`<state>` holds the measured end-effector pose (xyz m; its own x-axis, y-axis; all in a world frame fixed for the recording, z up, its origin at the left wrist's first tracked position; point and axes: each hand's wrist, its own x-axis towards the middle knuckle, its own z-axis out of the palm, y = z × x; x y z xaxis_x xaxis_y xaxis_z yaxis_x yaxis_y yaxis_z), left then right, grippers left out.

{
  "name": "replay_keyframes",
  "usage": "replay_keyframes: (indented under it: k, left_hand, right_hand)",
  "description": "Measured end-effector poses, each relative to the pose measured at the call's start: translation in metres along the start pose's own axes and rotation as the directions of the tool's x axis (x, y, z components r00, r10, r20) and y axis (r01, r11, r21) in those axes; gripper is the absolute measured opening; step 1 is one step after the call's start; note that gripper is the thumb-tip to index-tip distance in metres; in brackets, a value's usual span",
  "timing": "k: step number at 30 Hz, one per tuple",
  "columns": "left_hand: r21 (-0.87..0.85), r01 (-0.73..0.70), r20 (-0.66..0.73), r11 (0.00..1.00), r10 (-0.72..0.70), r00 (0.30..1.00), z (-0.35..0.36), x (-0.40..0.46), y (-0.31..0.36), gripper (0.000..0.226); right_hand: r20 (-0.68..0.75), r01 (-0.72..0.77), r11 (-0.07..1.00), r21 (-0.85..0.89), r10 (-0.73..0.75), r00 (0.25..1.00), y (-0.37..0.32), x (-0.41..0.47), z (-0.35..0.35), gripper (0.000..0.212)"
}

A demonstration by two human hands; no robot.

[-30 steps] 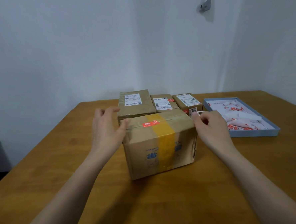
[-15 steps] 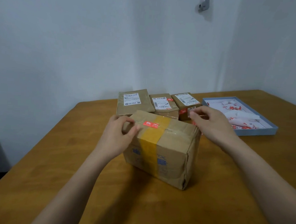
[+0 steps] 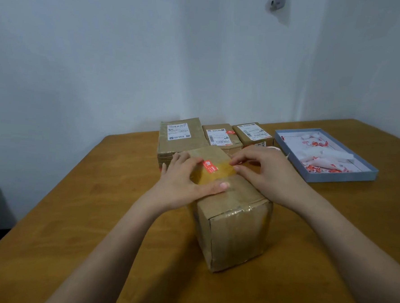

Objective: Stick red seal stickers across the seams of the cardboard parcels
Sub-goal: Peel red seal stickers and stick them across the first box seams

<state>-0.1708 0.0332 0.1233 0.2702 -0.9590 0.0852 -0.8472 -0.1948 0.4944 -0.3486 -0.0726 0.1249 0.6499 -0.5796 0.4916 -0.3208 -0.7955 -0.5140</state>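
Both hands rest on top of the near cardboard parcel [image 3: 231, 214], neither one closed around it.

The left hand [image 3: 180, 183] lies flat on the parcel's top left part, fingers straight, thumb stretched along the top towards the right. The right hand [image 3: 266, 174] rests on the top right part with fingers loosely bent, their tips on the yellow tape band [image 3: 212, 175]; whether they pinch anything cannot be told. A red seal sticker [image 3: 210, 166] is stuck on the tape band, between the two hands and just beside the left fingers. The parcel stands on the wooden table [image 3: 96, 215] with one end face towards the camera. Three smaller parcels [image 3: 215, 136] with white labels stand in a row just behind it. A blue tray [image 3: 340, 177] holding sticker sheets lies to the right, apart from the right hand.
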Motion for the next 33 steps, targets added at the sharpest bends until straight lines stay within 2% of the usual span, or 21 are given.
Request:
replay_keyframes:
  k: [3,6,10,13,18,33]
  left_hand:
    - [-0.123,0.026,0.102,0.992,-0.013,0.995,-0.008,0.004,0.004,0.107]
    - [-0.130,0.051,0.202,0.990,-0.024,0.979,-0.015,0.011,0.006,0.109]
    - [-0.171,0.016,0.143,0.985,0.009,0.990,-0.003,0.015,0.012,0.102]
    - [-0.223,0.011,0.116,0.975,0.015,0.993,0.003,0.015,0.009,0.099]
    - [-0.211,0.027,0.151,0.977,0.005,0.989,0.000,0.016,0.004,0.103]
    - [-0.216,-0.004,0.257,0.976,0.061,0.964,-0.012,0.020,-0.003,0.093]
  right_hand:
    - [0.086,0.089,0.993,-0.081,-0.082,0.993,-0.005,0.009,0.002,0.015]
    - [0.128,0.120,0.985,-0.124,-0.104,0.986,-0.008,0.020,0.003,0.012]
    - [0.177,0.129,0.971,-0.201,-0.094,0.980,-0.007,0.032,0.008,0.011]
    - [0.219,0.133,0.979,-0.152,-0.098,0.971,-0.003,0.034,0.010,0.012]
    - [0.275,0.165,0.975,-0.147,-0.120,0.954,-0.006,0.041,0.002,0.012]
    - [0.364,0.349,0.901,-0.260,-0.243,0.899,-0.009,0.049,0.010,0.016]
